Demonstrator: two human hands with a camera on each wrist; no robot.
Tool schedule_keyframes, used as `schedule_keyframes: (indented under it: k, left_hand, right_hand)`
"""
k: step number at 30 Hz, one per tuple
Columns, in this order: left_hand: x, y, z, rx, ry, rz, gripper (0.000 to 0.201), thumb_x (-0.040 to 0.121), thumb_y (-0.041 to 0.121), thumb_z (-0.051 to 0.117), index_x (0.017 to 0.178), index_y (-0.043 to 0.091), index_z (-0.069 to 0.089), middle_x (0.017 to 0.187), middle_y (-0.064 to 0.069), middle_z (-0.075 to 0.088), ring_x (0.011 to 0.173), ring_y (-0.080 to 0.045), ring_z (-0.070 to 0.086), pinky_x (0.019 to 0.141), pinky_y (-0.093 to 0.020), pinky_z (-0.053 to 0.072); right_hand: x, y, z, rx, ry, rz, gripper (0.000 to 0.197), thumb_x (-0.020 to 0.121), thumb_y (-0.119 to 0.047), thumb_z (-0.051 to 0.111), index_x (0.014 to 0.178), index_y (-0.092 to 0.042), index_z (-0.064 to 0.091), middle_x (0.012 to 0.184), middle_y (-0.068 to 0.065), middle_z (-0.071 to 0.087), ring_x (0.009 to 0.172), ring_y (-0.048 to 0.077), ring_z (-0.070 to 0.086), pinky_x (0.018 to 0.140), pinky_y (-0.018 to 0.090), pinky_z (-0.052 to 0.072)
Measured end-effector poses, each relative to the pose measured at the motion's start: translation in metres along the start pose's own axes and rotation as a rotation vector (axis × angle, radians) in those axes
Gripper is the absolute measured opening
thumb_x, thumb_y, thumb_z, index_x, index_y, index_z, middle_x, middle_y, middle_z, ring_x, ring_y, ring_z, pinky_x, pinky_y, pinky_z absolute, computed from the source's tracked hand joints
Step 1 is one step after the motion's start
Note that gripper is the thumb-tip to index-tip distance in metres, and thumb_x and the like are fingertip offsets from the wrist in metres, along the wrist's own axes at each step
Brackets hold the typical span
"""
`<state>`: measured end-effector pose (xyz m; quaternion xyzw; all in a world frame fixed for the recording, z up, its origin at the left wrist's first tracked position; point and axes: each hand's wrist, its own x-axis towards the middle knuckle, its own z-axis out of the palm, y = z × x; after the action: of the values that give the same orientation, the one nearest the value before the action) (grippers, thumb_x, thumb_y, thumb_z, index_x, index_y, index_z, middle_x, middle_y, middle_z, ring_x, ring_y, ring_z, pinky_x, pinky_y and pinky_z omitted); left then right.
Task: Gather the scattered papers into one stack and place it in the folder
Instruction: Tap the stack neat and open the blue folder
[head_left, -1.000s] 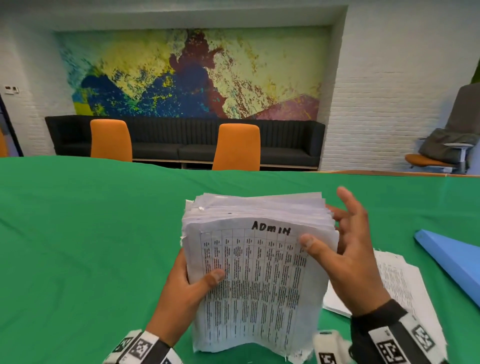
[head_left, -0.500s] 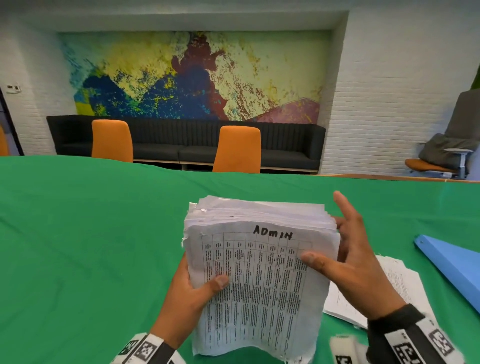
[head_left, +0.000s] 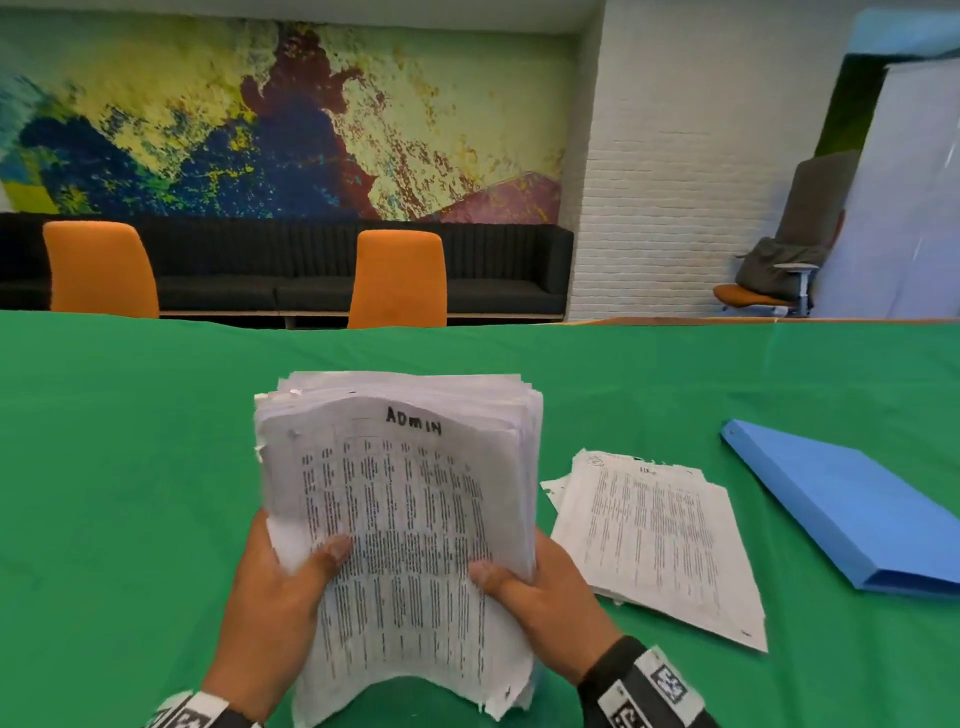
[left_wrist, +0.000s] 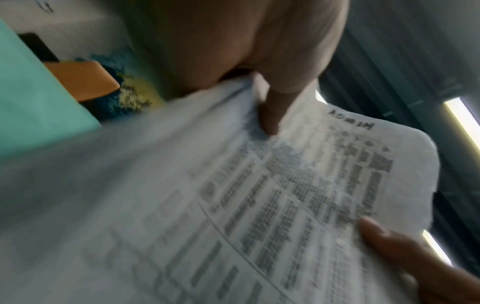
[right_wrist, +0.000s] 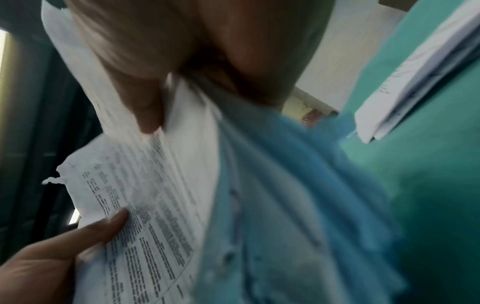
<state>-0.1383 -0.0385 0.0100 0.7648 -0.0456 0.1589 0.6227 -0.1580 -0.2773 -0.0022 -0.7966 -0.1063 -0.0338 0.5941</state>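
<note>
A thick stack of printed papers (head_left: 405, 519), its top sheet marked "ADMIN", stands tilted above the green table. My left hand (head_left: 280, 597) grips its lower left edge, thumb on the front sheet. My right hand (head_left: 535, 597) grips the lower right edge, thumb on the front as well. The wrist views show the stack (left_wrist: 259, 195) (right_wrist: 145, 205) close up and blurred, with a thumb pressed on it in each. A smaller pile of papers (head_left: 654, 535) lies flat on the table to the right. A blue folder (head_left: 852, 509) lies shut further right.
The green tablecloth (head_left: 130, 467) covers the whole table. Two orange chairs (head_left: 397, 278) stand at the far edge, with a black sofa and a painted wall behind. A grey chair stands at the far right.
My right hand has dropped from the stack's upper right side to its lower right edge and now grips it. The stack has tilted and bowed. The view has shifted right, showing more of the folder.
</note>
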Motion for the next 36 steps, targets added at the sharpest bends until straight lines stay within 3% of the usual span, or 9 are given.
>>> schedule_keyframes:
  k: [5, 11, 15, 20, 23, 26, 29, 33, 36]
  left_hand:
    - [0.012, 0.019, 0.020, 0.151, -0.121, -0.048, 0.032, 0.089, 0.031, 0.071, 0.115, 0.031, 0.053, 0.108, 0.005, 0.070, 0.098, -0.021, 0.069, 0.084, -0.047, 0.056]
    - [0.035, 0.061, 0.083, 0.018, -0.558, -0.364, 0.045, 0.098, 0.052, 0.047, 0.107, 0.013, 0.067, 0.093, -0.007, 0.073, 0.078, -0.027, 0.069, 0.071, -0.037, 0.056]
    - [0.062, 0.048, 0.163, 0.239, -0.691, -0.441, 0.034, 0.104, 0.036, 0.047, 0.109, 0.006, 0.062, 0.083, -0.009, 0.061, 0.064, -0.021, 0.059, 0.058, -0.027, 0.048]
    - [0.083, 0.024, 0.260, 0.787, -0.769, -0.197, 0.051, 0.098, 0.045, 0.055, 0.132, 0.007, 0.057, 0.120, -0.011, 0.064, 0.108, -0.027, 0.062, 0.083, -0.029, 0.049]
    - [0.092, 0.011, 0.293, 0.828, -0.692, -0.242, 0.072, 0.095, 0.053, 0.057, 0.146, 0.004, 0.044, 0.148, -0.014, 0.051, 0.129, -0.030, 0.055, 0.099, -0.032, 0.045]
    - [0.102, -0.002, 0.317, 0.795, -0.689, -0.345, 0.083, 0.088, 0.061, 0.063, 0.145, 0.002, 0.046, 0.147, -0.015, 0.052, 0.124, -0.032, 0.057, 0.093, -0.032, 0.048]
    - [0.101, -0.003, 0.331, 0.947, -0.744, -0.251, 0.054, 0.092, 0.057, 0.061, 0.111, 0.007, 0.062, 0.114, -0.011, 0.063, 0.109, -0.027, 0.061, 0.071, -0.026, 0.046]
    - [0.106, 0.009, 0.313, 0.925, -0.709, -0.135, 0.048, 0.104, 0.032, 0.050, 0.139, 0.001, 0.049, 0.143, -0.016, 0.052, 0.130, -0.031, 0.052, 0.098, -0.029, 0.043]
    - [0.129, 0.011, 0.244, 0.437, -0.565, -0.315, 0.033, 0.099, 0.012, 0.057, 0.130, 0.001, 0.059, 0.123, -0.019, 0.068, 0.112, -0.037, 0.065, 0.102, -0.041, 0.049]
  right_hand:
    - [0.004, -0.007, -0.034, -0.181, 0.127, -0.004, 0.007, 0.098, -0.032, 0.060, 0.100, -0.036, 0.054, 0.085, 0.005, 0.064, 0.070, 0.024, 0.060, 0.070, 0.037, 0.059]
    - [-0.056, 0.021, -0.125, 0.364, 0.199, 0.297, 0.034, 0.093, -0.010, 0.066, 0.125, -0.005, 0.058, 0.112, 0.021, 0.074, 0.101, 0.040, 0.073, 0.087, 0.054, 0.060]
    - [-0.110, 0.047, -0.183, 0.443, 0.466, 0.367, 0.043, 0.081, -0.011, 0.077, 0.120, -0.003, 0.063, 0.098, 0.019, 0.079, 0.081, 0.034, 0.077, 0.060, 0.036, 0.062]
    - [-0.141, 0.068, -0.215, 0.326, 0.618, 0.507, 0.068, 0.063, -0.025, 0.093, 0.119, 0.002, 0.064, 0.078, 0.015, 0.078, 0.066, 0.030, 0.076, 0.054, 0.029, 0.057]
    - [-0.139, 0.084, -0.218, 0.294, 0.649, 0.541, 0.110, 0.017, -0.058, 0.097, 0.111, -0.010, 0.067, 0.087, 0.014, 0.079, 0.085, 0.035, 0.073, 0.069, 0.036, 0.052]
    - [-0.134, 0.075, -0.212, 0.309, 0.639, 0.549, 0.084, 0.055, -0.035, 0.095, 0.126, -0.005, 0.060, 0.091, 0.016, 0.071, 0.084, 0.032, 0.067, 0.065, 0.034, 0.046]
    - [-0.132, 0.085, -0.214, 0.260, 0.657, 0.553, 0.112, 0.017, -0.068, 0.092, 0.112, -0.020, 0.057, 0.094, 0.013, 0.070, 0.086, 0.034, 0.067, 0.066, 0.034, 0.049]
    - [-0.136, 0.086, -0.213, 0.276, 0.678, 0.542, 0.099, 0.048, -0.047, 0.097, 0.130, -0.012, 0.054, 0.102, 0.012, 0.071, 0.092, 0.033, 0.067, 0.074, 0.037, 0.051]
    - [-0.143, 0.086, -0.219, 0.308, 0.704, 0.575, 0.076, 0.070, -0.025, 0.087, 0.137, -0.007, 0.055, 0.109, 0.015, 0.072, 0.098, 0.034, 0.067, 0.089, 0.045, 0.051]
